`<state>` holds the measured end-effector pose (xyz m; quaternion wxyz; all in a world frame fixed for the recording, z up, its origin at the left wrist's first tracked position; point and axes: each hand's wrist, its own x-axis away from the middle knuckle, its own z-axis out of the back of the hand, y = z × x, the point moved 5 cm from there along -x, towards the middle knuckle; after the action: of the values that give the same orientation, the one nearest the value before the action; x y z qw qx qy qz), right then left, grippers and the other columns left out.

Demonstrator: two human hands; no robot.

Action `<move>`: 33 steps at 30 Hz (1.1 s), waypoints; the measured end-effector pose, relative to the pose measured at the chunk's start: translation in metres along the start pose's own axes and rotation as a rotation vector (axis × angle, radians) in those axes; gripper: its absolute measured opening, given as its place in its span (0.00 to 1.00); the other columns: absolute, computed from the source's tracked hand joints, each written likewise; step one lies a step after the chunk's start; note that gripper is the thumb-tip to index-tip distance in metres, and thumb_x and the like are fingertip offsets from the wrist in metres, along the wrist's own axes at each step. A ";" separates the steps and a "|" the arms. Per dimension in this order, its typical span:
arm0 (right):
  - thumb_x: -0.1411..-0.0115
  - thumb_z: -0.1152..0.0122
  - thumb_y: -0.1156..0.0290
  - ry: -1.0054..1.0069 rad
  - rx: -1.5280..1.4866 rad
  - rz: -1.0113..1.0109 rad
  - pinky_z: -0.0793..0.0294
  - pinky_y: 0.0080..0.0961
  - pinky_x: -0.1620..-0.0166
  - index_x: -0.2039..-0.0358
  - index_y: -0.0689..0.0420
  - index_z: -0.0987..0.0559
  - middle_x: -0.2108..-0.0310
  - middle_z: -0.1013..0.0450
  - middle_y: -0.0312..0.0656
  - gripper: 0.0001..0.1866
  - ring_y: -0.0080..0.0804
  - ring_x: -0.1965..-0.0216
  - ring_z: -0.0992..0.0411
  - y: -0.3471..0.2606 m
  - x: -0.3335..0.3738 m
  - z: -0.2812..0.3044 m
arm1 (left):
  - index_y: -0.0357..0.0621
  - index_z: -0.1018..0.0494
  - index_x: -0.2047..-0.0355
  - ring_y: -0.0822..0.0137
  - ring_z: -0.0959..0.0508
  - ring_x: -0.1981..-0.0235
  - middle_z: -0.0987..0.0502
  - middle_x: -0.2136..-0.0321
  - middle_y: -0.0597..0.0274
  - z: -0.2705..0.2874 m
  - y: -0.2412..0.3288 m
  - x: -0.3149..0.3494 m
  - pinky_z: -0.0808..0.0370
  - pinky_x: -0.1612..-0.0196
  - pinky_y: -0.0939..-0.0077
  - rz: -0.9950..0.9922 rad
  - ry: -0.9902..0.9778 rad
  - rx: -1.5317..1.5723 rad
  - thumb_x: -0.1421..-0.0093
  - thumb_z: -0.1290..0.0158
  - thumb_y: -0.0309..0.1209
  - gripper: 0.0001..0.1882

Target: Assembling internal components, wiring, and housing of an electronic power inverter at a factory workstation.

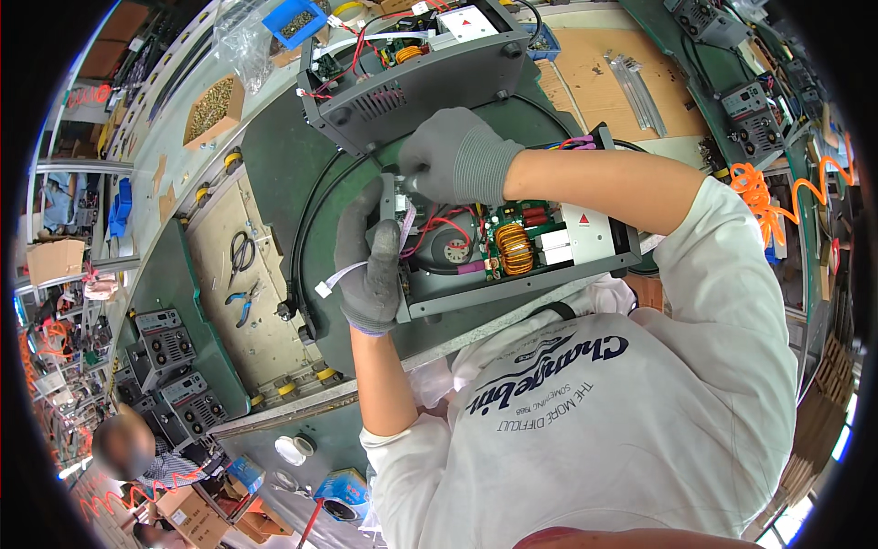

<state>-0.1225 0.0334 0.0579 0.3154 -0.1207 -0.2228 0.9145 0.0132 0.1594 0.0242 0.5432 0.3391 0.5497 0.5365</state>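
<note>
In the head view, we are working at an open case (pixel 521 298), which is lying on the green mat (pixel 265 137) right in front of us. Our gloved left hand (pixel 370 270) is gripping the panel (pixel 390 199) at the case's left end, its thumb pressing on the inner side. Our gloved right hand (pixel 457 157) is curling over the panel's upper corner; its knuckles are hiding the fingertips, so we cannot tell whether they are pinching anything. We are judging the work partway along: the coil (pixel 514 249) and the white plate (pixel 587 240) are sitting inside, while the ribbon (pixel 346 274) is trailing past the left hand with its plug (pixel 323 290) hanging free, and the top is lacking a cover. The case is looking dark grey and boxy, with red wires (pixel 448 221) looping loosely inside.
</note>
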 end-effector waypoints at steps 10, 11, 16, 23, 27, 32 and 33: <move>0.47 0.33 0.62 0.115 -0.075 0.198 0.22 0.42 0.61 0.64 0.50 0.14 0.68 0.20 0.44 0.11 0.46 0.66 0.21 -0.013 0.005 0.023 | 0.34 0.29 0.42 0.52 0.24 0.45 0.25 0.46 0.43 -0.003 0.016 -0.007 0.30 0.41 0.61 0.060 -0.029 -0.172 0.34 0.49 0.41 0.27; 0.46 0.33 0.62 0.265 -0.142 0.306 0.22 0.42 0.62 0.61 0.49 0.15 0.67 0.20 0.42 0.12 0.46 0.65 0.21 -0.032 0.014 0.036 | 0.34 0.29 0.42 0.52 0.24 0.45 0.25 0.46 0.43 -0.001 0.020 -0.009 0.30 0.41 0.61 0.056 -0.026 -0.178 0.34 0.49 0.41 0.27; 0.47 0.32 0.66 0.157 -0.195 0.495 0.23 0.39 0.65 0.59 0.48 0.18 0.68 0.22 0.39 0.13 0.45 0.67 0.22 -0.093 0.061 0.082 | 0.46 0.25 0.45 0.48 0.26 0.43 0.25 0.46 0.49 -0.020 0.069 -0.023 0.28 0.45 0.57 -0.094 -0.121 -0.633 0.44 0.42 0.37 0.26; 0.43 0.35 0.75 0.344 -0.225 0.185 0.23 0.36 0.64 0.62 0.57 0.19 0.69 0.22 0.43 0.08 0.44 0.67 0.21 -0.029 0.091 0.113 | 0.33 0.26 0.45 0.64 0.23 0.50 0.21 0.52 0.55 -0.012 0.115 -0.054 0.29 0.45 0.72 -0.133 -0.437 -0.217 0.35 0.46 0.32 0.20; 0.39 0.39 0.74 0.330 -0.453 0.035 0.23 0.38 0.61 0.62 0.56 0.19 0.71 0.21 0.46 0.05 0.46 0.66 0.21 -0.010 0.109 0.101 | 0.32 0.23 0.49 0.69 0.22 0.58 0.18 0.59 0.57 -0.022 0.123 -0.058 0.26 0.51 0.73 0.017 -0.329 -0.145 0.35 0.42 0.31 0.18; 0.38 0.40 0.75 0.372 -0.467 -0.031 0.23 0.30 0.63 0.57 0.57 0.22 0.69 0.21 0.43 0.09 0.34 0.67 0.20 -0.003 0.123 0.091 | 0.36 0.19 0.58 0.72 0.21 0.67 0.18 0.68 0.57 -0.075 0.120 -0.048 0.25 0.59 0.76 0.113 -0.475 -0.298 0.38 0.38 0.33 0.13; 0.36 0.41 0.75 0.355 -0.496 -0.044 0.23 0.30 0.62 0.55 0.57 0.23 0.69 0.21 0.43 0.09 0.34 0.67 0.21 -0.002 0.125 0.090 | 0.35 0.18 0.59 0.72 0.21 0.68 0.18 0.69 0.57 -0.078 0.118 -0.049 0.25 0.61 0.76 0.094 -0.453 -0.358 0.38 0.37 0.32 0.12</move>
<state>-0.2502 0.0841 0.1275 0.3301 -0.3469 -0.3833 0.7898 -0.0777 0.1182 0.1359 0.6778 0.3743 0.2947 0.5601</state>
